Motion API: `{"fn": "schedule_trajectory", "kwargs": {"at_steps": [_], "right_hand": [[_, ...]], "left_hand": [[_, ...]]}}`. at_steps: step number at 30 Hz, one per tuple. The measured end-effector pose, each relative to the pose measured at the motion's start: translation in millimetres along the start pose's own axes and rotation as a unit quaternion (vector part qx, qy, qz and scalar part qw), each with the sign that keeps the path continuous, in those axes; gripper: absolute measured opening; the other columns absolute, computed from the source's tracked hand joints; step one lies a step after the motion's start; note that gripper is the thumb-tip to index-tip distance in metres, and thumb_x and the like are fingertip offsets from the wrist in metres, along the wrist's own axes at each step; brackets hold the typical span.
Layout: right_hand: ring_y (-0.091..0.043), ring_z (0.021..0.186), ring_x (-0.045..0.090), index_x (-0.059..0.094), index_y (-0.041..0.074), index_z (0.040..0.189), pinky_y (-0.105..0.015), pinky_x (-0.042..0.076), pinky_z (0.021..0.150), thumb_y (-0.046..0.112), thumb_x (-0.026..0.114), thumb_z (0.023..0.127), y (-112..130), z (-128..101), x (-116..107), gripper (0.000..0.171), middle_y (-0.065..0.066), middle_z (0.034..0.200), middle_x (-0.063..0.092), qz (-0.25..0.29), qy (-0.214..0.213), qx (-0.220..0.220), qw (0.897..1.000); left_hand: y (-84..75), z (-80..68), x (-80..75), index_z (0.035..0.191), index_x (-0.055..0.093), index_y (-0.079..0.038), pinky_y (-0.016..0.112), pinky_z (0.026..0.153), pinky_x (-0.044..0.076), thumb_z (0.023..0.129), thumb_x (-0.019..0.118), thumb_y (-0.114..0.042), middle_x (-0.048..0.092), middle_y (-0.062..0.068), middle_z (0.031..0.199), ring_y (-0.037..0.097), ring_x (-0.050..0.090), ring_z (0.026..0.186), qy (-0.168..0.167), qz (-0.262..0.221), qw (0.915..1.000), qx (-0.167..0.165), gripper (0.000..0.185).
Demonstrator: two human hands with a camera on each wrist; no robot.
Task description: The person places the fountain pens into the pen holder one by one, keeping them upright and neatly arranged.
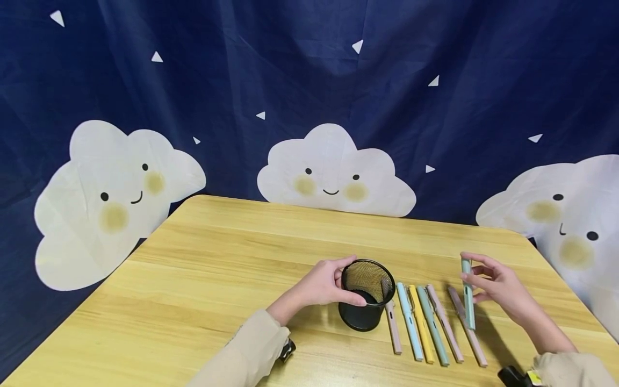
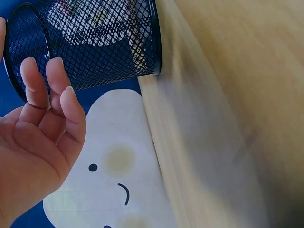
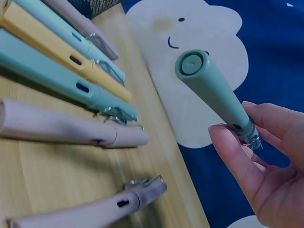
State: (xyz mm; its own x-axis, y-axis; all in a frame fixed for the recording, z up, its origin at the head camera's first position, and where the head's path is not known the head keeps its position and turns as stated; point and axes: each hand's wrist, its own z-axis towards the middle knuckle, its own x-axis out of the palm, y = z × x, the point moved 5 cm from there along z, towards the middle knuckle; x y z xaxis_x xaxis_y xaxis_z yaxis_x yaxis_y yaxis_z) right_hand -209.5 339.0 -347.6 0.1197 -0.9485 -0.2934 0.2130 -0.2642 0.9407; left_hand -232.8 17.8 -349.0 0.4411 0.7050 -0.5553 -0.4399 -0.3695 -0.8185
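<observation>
**Seven pens, one mesh cup, two hands at work**

Head view: one black mesh pen cup (image 1: 366, 294) stands on the wooden tabletop (image 1: 203, 279), with the left hand (image 1: 323, 285) at its 9 o'clock, fingers curved round the rim and wall. At the cup's 3 o'clock six pens lie side by side in a row: a pink pen (image 1: 393, 328) nearest the cup, then a light blue pen (image 1: 409, 321), a yellow pen (image 1: 421, 323), a green pen (image 1: 432, 325), a second pink pen (image 1: 445, 324) and a third pink pen (image 1: 467, 327). A seventh, the mint pen (image 1: 467, 294), is held nearly upright above the row's 3 o'clock end, pinched by the right hand (image 1: 498, 290). Three smiling white clouds show on the dark blue backdrop (image 1: 290, 80). No writing can be read.

Left wrist view: the mesh cup (image 2: 90, 45) sits at 12 o'clock of the left hand (image 2: 38, 142), whose fingertips (image 2: 52, 76) lie against the mesh, palm open toward it.

Right wrist view: thumb and fingers of the right hand (image 3: 266, 166) clamp the mint pen (image 3: 213, 92) near its metal clip, its blunt end pointing to 11 o'clock. Five of the lying pens show at 9 o'clock, each with a silver clip; no brand is legible.
</observation>
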Motion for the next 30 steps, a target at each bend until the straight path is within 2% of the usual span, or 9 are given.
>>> {"fn": "schedule_trajectory", "kwargs": {"at_steps": [10, 25, 30], "right_hand": [[-0.009, 0.067, 0.059, 0.057, 0.031, 0.113, -0.029, 0.052, 0.049, -0.005, 0.053, 0.087, 6, 5, 8, 0.045, -0.001, 0.084, 0.054, 0.036, -0.018, -0.013, 0.999], [-0.010, 0.063, 0.059, 0.056, 0.022, 0.113, -0.028, 0.052, 0.050, -0.007, 0.054, 0.086, 29, 14, 28, 0.040, -0.002, 0.083, 0.052, 0.115, -0.052, -0.041, 0.991], [-0.012, 0.063, 0.060, 0.054, 0.016, 0.119, -0.030, 0.052, 0.050, -0.005, 0.055, 0.085, 17, 21, 26, 0.039, -0.003, 0.083, 0.053, 0.134, -0.056, -0.061, 0.988]], "left_hand": [[-1.3, 0.4, -0.5, 0.134, 0.037, 0.001, 0.019, 0.051, 0.044, 0.064, 0.081, -0.030, 0.048, -0.003, 0.051, 0.005, 0.047, 0.049, 0.002, 0.002, 1.0000, 0.003, 0.089], [-2.4, -0.3, -0.5, 0.134, 0.037, 0.000, 0.019, 0.050, 0.043, 0.064, 0.081, -0.030, 0.049, -0.003, 0.050, 0.005, 0.047, 0.048, 0.001, 0.005, 1.0000, -0.001, 0.088], [-1.5, -0.4, -0.4, 0.134, 0.037, 0.001, 0.019, 0.050, 0.042, 0.064, 0.081, -0.030, 0.048, -0.003, 0.051, 0.005, 0.046, 0.048, 0.001, 0.003, 1.0000, -0.002, 0.089]]}}
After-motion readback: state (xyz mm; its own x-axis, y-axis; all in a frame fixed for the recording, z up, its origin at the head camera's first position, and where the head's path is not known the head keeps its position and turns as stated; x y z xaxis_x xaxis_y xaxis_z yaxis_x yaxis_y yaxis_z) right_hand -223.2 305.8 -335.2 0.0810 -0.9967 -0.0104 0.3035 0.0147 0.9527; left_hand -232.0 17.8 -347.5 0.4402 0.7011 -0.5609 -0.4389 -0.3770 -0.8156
